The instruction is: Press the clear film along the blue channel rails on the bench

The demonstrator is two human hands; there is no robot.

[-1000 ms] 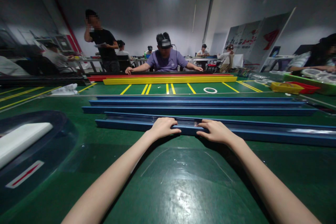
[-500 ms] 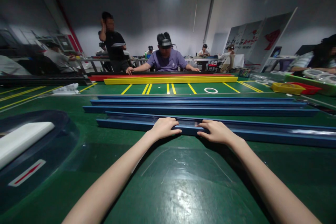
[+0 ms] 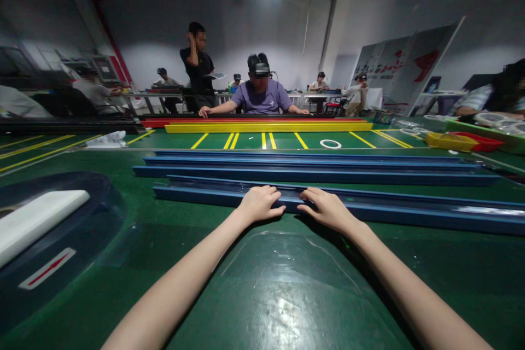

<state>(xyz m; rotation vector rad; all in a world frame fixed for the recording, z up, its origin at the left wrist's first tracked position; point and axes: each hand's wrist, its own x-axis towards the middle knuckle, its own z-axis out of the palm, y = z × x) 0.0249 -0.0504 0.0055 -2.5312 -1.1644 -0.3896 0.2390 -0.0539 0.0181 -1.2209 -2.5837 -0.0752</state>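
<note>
A long blue channel (image 3: 200,193) with an open top lies across the green table in front of me. My left hand (image 3: 260,204) grips its near wall, fingers over the top edge and thumb against the front. Just to the right, my right hand (image 3: 326,208) pinches the same wall in a similar way, with a small gap between the hands. Behind this piece, several more blue channels (image 3: 311,175) lie side by side, apart from my hands. The fingertips inside the channel are partly hidden.
Beyond are a yellow channel (image 3: 266,127), a red one (image 3: 241,122) and a white ring (image 3: 330,144). Across the table sits a person in a purple shirt (image 3: 262,97). A dark device with a white bar (image 3: 45,219) stands at left; yellow (image 3: 451,142) and red trays lie at right.
My right hand has slid left along the blue channel, closer to my left hand. The standing person in the background appears farther right. The view has shifted slightly.
</note>
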